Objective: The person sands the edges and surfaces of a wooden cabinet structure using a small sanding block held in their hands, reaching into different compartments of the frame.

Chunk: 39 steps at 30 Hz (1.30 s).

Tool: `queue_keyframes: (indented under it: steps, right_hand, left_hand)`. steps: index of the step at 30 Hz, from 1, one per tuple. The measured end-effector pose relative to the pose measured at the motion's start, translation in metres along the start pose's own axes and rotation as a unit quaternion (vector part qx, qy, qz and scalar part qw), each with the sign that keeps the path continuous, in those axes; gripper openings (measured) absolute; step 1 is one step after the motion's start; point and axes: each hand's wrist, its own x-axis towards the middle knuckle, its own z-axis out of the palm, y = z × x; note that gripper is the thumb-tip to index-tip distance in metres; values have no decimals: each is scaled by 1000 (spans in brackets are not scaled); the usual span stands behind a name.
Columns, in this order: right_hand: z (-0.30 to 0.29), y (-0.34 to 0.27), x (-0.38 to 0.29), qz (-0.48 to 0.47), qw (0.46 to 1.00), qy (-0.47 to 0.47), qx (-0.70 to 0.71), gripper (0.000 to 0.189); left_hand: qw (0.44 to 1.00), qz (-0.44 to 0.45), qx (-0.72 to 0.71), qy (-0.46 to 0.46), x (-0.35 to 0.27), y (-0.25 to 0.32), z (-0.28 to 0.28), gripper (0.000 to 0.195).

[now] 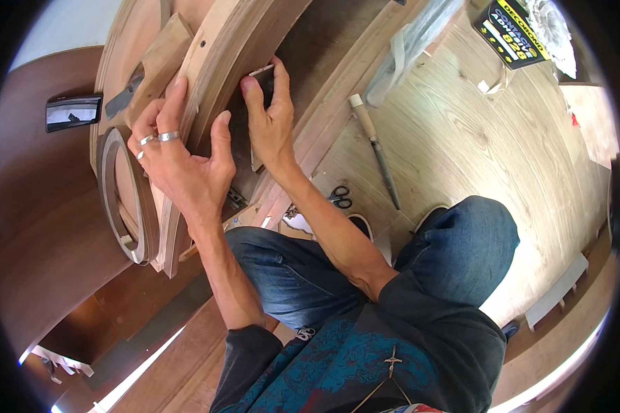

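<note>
My left hand (pixel 188 155), wearing rings, is spread over the thick edge of a curved plywood panel (pixel 214 57). Its index fingertip touches the wood, and its thumb stands apart from the other fingers. On the panel's inner side, my right hand (pixel 271 116) grips a flat dark piece (pixel 264 77) with a pale edge between thumb and fingers. The palm hides most of this piece, so its kind is unclear. Left of my left hand, a wooden block with a grey metal blade, apparently a wooden hand plane (pixel 160 67), lies on the panel.
A coil of edge banding (pixel 106 196) leans by the panel, near what looks like a smartphone (pixel 74 112). On the wood-look floor lie a wooden-handled file (pixel 380 155) and scissors (pixel 341 197). Farther off are a plastic-wrapped bundle (pixel 413 46) and a contact adhesive tin (pixel 511 33).
</note>
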Motion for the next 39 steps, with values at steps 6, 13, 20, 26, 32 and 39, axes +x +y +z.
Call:
queue_keyframes:
  steps: [6, 13, 20, 26, 32, 39]
  right_hand:
    - [2, 5, 4, -9, 1000, 6, -6, 64]
    - [0, 0, 6, 9, 1000, -2, -7, 61]
    - [1, 2, 8, -9, 1000, 13, -14, 60]
    - [1, -2, 12, 1, 1000, 2, 5, 60]
    - [-12, -16, 77, -57, 998, 24, -16, 53]
    - [-43, -7, 73, 97, 986, 67, 116, 55]
  left_hand:
    - [1000, 0, -7, 7, 0, -2, 0, 57]
    - [1000, -2, -6, 8, -1, -1, 0, 59]
    - [1000, 8, -4, 13, -1, -2, 1, 62]
    - [1000, 7, -1, 15, -2, -5, 1, 63]
    - [1000, 12, 7, 21, -1, -4, 2, 62]
    - [999, 23, 6, 34, 1, -4, 7, 63]
